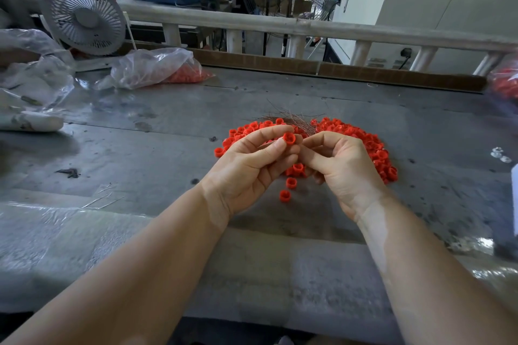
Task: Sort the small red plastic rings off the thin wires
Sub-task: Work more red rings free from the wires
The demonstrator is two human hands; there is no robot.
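Left hand (pixel 246 168) pinches red ring (pixel 289 138) (right hand (pixel 339 165) beside)

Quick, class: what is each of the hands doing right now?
Left hand: closed, pinching a red ring at its fingertips.
Right hand: fingers curled at the ring; what it holds cannot be told.

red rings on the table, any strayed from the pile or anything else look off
Two red rings lie loose on the table, nearer the person than the main pile; another sits alone at its left edge. A few thin wires lie scattered far left of the wire bundle.
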